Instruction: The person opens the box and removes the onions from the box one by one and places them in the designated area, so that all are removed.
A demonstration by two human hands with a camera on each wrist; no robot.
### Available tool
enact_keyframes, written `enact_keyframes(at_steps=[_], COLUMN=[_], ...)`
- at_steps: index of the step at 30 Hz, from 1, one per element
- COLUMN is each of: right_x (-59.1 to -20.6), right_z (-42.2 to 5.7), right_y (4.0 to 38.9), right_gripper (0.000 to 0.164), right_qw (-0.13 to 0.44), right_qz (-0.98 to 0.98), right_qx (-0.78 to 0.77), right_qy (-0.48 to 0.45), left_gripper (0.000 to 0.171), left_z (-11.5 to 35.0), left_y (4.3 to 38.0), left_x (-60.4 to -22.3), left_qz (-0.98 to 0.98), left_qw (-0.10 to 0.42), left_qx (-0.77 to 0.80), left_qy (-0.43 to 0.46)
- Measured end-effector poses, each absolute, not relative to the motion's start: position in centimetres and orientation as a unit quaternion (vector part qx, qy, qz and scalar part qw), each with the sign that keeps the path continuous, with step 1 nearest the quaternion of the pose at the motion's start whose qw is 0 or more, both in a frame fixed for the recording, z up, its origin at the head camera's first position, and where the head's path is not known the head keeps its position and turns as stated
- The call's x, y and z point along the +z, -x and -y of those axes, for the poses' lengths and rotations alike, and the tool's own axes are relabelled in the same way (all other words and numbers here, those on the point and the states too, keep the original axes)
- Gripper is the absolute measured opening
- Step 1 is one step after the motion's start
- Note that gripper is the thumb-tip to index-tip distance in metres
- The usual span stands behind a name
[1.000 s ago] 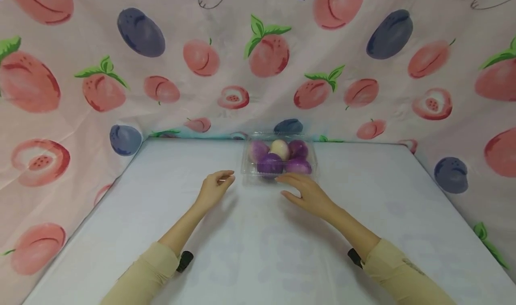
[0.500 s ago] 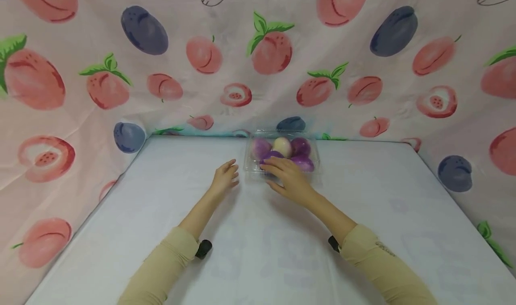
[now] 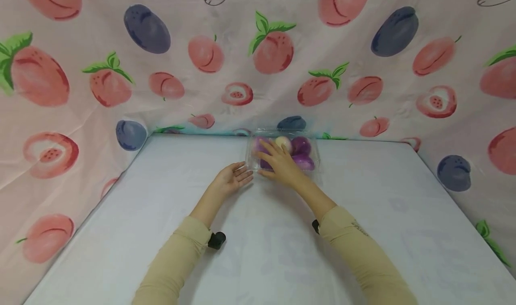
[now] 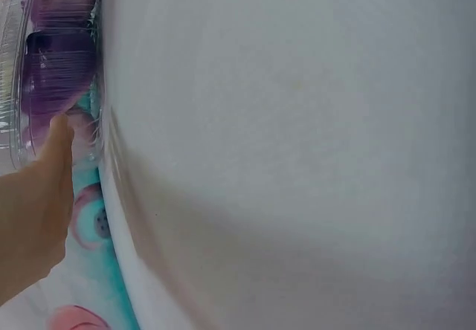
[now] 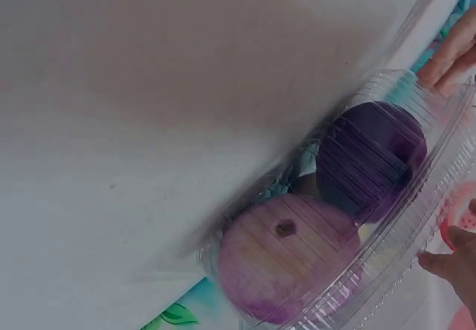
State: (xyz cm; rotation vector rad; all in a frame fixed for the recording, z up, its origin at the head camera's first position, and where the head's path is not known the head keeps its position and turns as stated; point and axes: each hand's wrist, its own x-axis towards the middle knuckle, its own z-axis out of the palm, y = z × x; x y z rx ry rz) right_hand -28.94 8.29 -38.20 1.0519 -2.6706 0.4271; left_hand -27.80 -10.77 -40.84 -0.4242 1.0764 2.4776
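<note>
A clear plastic clamshell box [image 3: 317,156] lies near the back of the table, with several round purple onions [image 3: 301,145] and a cream one [image 3: 283,143] inside. Over its front left part my right hand [image 3: 284,165] reaches with spread fingers, hiding some of the onions. In the right wrist view, one of its fingertips [image 5: 435,261] lies by the box's ridged rim. My left hand [image 3: 230,180] is at the front left corner, fingers extended; its fingertip [image 4: 59,128] shows against the box's side in the left wrist view. Whether it touches, I cannot tell.
A white-covered table [image 3: 262,260] stretches out in front of the box. A cloth printed with peaches [image 3: 173,36] hangs behind it and along both sides. Small black devices [image 3: 217,240] sit at the wrists.
My right hand has moved left and forward, from in front of the box to over it. My left hand has moved right to the box's corner. The box has not visibly shifted.
</note>
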Motion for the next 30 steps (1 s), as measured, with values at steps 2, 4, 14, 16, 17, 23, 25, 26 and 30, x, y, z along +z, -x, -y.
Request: enact_keyframes(at_steps=[2,4,14,16,17,23,25,26,30], right_x=[-38.2,-38.2,-38.3,-38.3,-38.4,-38.8,-38.9,-39.0,-39.3], right_z=[-8.0,-7.6,-5.6,-5.2,-5.0,-4.3,-4.3,-4.3,-4.3], right_y=[29.4,29.8,30.6,30.7,30.7,30.6,30.5,30.5,30.3], right_gripper=[0.056,0.057,0.064,0.063,0.063,0.054,0.049,0.047,0.039], right_qw=[0.110,0.107,0.040,0.049,0.056,0.095,0.105,0.107,0.105], right_qz=[0.918,0.920,0.941,0.943,0.944,0.948,0.947,0.946,0.943], right_qx=[0.135,0.124,0.092,0.077,0.072,0.070,0.069,0.072,0.090], right_qy=[-0.356,-0.355,-0.324,-0.319,-0.316,-0.295,-0.296,-0.298,-0.303], left_gripper=[0.046,0.045,0.048,0.047,0.046,0.046,0.047,0.047,0.047], left_z=[10.7,10.6,10.2,10.2,10.2,10.5,10.5,10.5,10.5], left_y=[28.1,28.3,29.0,28.9,28.8,28.3,28.2,28.3,29.0], left_x=[-41.0,-41.0,-40.6,-40.4,-40.3,-40.1,-40.2,-40.3,-41.0], left_qz=[-0.388,-0.393,-0.405,-0.419,-0.431,-0.479,-0.480,-0.478,-0.486], left_qw=[0.203,0.200,0.204,0.199,0.199,0.207,0.210,0.210,0.202], left_qx=[0.885,0.883,0.876,0.871,0.865,0.843,0.842,0.844,0.840], left_qy=[0.158,0.162,0.162,0.163,0.162,0.134,0.125,0.122,0.135])
